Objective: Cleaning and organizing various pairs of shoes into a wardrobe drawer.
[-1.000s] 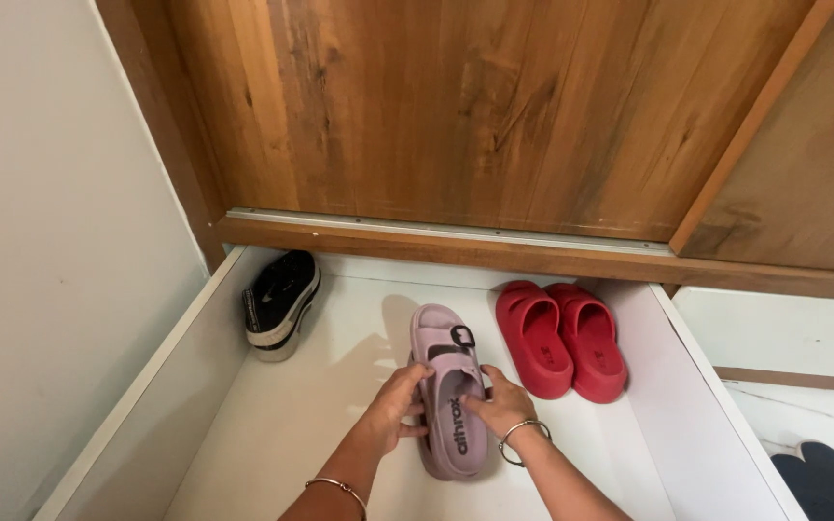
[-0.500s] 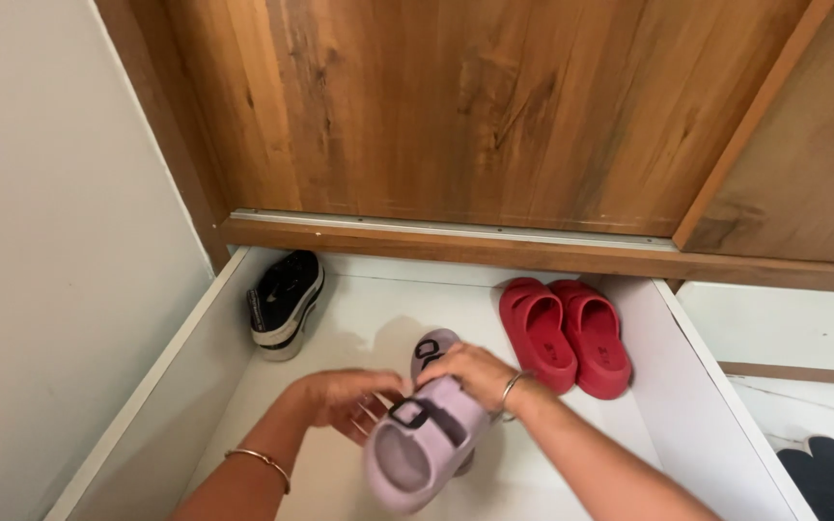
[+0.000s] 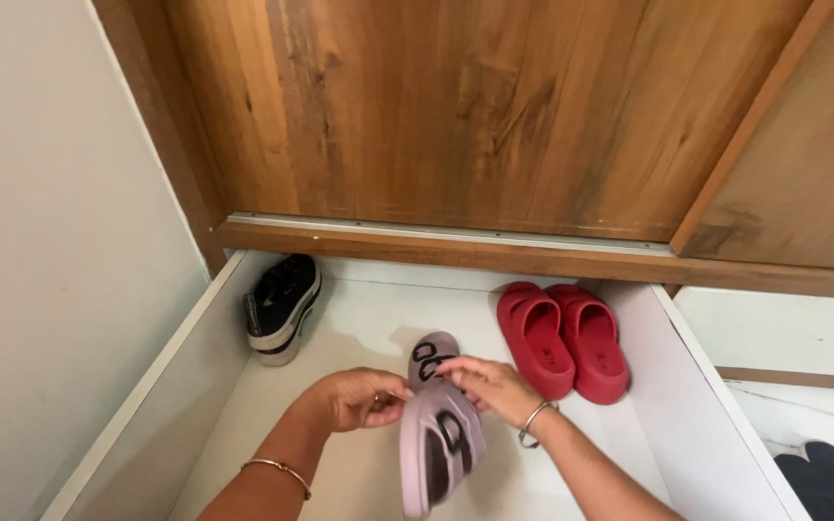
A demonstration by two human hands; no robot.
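Inside a white pull-out drawer, a lilac buckle sandal stands on its edge with both my hands on it. My left hand pinches its upper left rim, and my right hand grips its top from the right. Just behind the hands, the toe of a second lilac sandal lies flat on the drawer floor, mostly hidden. Each of my wrists carries a thin bangle.
A pair of red slides lies at the back right of the drawer. A black platform shoe leans in the back left corner. Wooden cabinet doors rise behind, a pale wall stands to the left, and a dark shoe shows at lower right.
The lilac sandal was lifted off its mate and swung low to the left; now it has turned onto its edge in front of the other sandal. My left hand has taken hold of it again.
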